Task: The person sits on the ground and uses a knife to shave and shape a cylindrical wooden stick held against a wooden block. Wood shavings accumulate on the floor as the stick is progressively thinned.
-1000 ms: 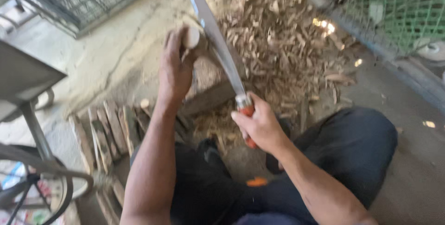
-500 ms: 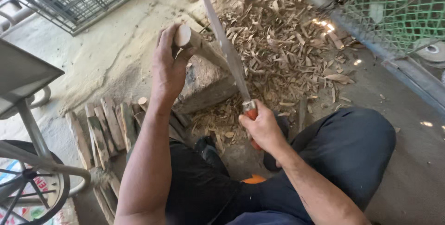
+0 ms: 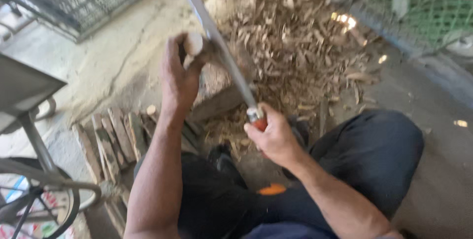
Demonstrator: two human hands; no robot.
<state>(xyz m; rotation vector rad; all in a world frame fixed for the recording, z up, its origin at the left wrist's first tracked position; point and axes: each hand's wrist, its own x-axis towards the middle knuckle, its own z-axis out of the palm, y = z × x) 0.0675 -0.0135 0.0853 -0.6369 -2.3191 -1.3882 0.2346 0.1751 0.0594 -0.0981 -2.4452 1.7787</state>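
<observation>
Blade (image 3: pixel 217 47) now higher beside wood piece (image 3: pixel 193 43) in left hand (image 3: pixel 178 79); right hand (image 3: pixel 272 138) clenched on handle (image 3: pixel 257 119).

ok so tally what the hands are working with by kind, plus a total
wood stick in the left hand: 1
long knife in the right hand: 1
chopping block under them: 1
heap of wood chips behind: 1
row of split wood pieces on the ground: 1
total: 5

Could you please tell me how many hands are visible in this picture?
2. The left hand grips a round wooden stick on the block. The right hand holds the long blade by its orange handle. No other hands show.
</observation>
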